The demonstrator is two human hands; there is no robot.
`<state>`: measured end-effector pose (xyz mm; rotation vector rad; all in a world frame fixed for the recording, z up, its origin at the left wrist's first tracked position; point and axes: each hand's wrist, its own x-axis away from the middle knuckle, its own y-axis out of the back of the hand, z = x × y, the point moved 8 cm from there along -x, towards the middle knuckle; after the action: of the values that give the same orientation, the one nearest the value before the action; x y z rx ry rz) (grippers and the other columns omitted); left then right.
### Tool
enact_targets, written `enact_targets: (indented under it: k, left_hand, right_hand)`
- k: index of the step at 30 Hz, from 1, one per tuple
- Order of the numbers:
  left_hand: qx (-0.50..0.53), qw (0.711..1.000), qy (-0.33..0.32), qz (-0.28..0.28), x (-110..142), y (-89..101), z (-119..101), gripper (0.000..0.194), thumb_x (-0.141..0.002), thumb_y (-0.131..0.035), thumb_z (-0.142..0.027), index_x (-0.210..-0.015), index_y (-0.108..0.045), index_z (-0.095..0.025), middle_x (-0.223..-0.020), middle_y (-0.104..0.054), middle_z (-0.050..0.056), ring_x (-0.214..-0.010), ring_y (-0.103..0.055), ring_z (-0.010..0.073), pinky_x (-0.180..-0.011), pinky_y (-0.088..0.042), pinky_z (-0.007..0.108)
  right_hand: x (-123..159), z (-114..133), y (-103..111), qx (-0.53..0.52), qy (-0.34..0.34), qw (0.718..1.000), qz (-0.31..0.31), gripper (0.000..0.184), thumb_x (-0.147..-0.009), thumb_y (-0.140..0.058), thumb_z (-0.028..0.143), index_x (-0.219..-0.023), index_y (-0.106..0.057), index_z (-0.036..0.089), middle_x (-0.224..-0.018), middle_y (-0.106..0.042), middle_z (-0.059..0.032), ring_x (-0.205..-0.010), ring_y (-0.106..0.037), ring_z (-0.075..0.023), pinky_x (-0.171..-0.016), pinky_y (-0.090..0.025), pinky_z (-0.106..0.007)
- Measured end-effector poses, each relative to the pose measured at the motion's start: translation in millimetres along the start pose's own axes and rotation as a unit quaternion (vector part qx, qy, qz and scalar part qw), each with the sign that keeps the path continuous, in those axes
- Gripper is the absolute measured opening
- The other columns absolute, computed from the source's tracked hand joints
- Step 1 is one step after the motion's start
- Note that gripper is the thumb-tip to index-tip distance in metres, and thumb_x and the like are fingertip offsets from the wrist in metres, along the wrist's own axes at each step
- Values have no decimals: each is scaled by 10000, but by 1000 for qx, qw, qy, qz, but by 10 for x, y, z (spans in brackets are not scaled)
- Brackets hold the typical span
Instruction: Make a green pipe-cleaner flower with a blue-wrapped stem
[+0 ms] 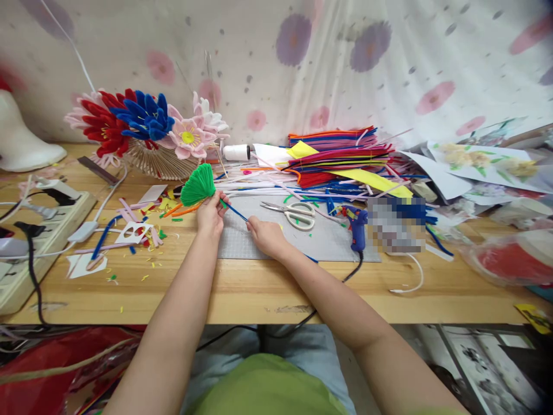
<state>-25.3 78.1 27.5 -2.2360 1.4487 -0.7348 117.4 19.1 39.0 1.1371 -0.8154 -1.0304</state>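
My left hand (211, 213) is closed around the base of a green fan-shaped bundle of pipe cleaners (198, 185), which spreads out above the fingers. A thin blue pipe cleaner (236, 211) runs from that base across to my right hand (264, 235), whose thumb and fingers pinch its other end. Both hands are over the grey cutting mat (233, 246). Scissors with pale handles (300, 216) lie on the mat, just beyond my right hand. A blue glue gun (358, 226) is farther right, at the mat's edge.
Fuzzy flowers (147, 118) stand at the back left on a ribbed fan-like base. Piles of coloured pipe cleaners (337, 153) lie at the back. A power strip (47, 242) with cables sits left, near scattered scraps (149, 236). The glue gun's cord (352, 271) drops over the table's front edge.
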Motion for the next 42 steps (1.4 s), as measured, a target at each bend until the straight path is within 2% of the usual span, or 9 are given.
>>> enact_targets:
  k: [7,11,16,19,22,27,31,36,42]
  left_hand:
    - [-8,999,-13,-35,-78,125,-47,95,-780,-553,-157,-691,-577,-135,-641,-632,-2,-580,-610,56,-600,-477,167]
    - [-57,998,19,33,-24,3,37,43,-773,-566,-171,-801,-582,-142,-774,-674,36,-715,-654,98,-629,-488,179]
    - [-86,988,61,112,58,-140,158,219,-710,-621,-126,-922,-581,-160,-866,-678,58,-830,-658,139,-699,-509,228]
    - [-81,992,47,82,14,-73,117,270,-691,-635,-107,-949,-571,-158,-844,-675,51,-806,-660,131,-695,-512,220]
    - [-92,994,23,46,-48,21,44,308,-672,-647,-79,-957,-564,-160,-821,-674,35,-754,-659,111,-673,-510,204]
    - [-132,991,8,32,-65,59,12,219,-692,-614,-74,-901,-608,-138,-815,-680,38,-612,-622,64,-595,-491,169]
    - [-91,995,-46,7,-82,93,-108,202,-722,-589,-105,-911,-643,-147,-834,-683,41,-504,-546,26,-484,-433,134]
    - [-20,992,-116,-39,-126,225,-329,168,-736,-589,-144,-884,-664,-174,-792,-682,22,-439,-472,5,-395,-344,114]
    - [2,998,-54,41,-45,10,-180,138,-703,-606,-104,-813,-668,-160,-766,-679,21,-476,-505,18,-385,-332,119]
  right_hand:
    - [29,-98,-22,-15,1,1000,8,330,-921,-235,340,-988,-539,231,-871,-672,-40,-751,-601,-171,-608,-317,-245]
    - [22,-148,-47,-34,-21,999,8,325,-920,-244,330,-978,-544,221,-865,-675,-47,-751,-601,-169,-603,-308,-246]
    - [48,-176,-11,-52,0,998,22,398,-909,-251,424,-887,-586,212,-850,-676,-55,-764,-600,-176,-594,-307,-244]
    - [74,-304,68,-69,-7,997,21,458,-911,-221,445,-842,-605,205,-822,-676,-53,-771,-599,-168,-622,-327,-239]
    - [81,-490,129,-51,-66,996,7,450,-918,-217,403,-860,-609,191,-833,-677,-66,-780,-604,-174,-637,-342,-244]
    - [67,-602,123,13,-141,990,-10,400,-908,-252,385,-925,-598,183,-905,-674,-99,-837,-618,-220,-666,-376,-279]
    - [78,-717,141,40,-174,984,-28,362,-900,-282,382,-957,-584,190,-888,-672,-91,-832,-622,-230,-677,-397,-298]
    - [83,-755,194,32,-127,990,-57,254,-857,-399,345,-874,-598,188,-916,-661,-79,-859,-603,-213,-675,-403,-290]
    - [168,-696,430,-55,-35,990,-128,218,-811,-493,332,-906,-619,181,-964,-643,-81,-968,-545,-206,-820,-398,-313]
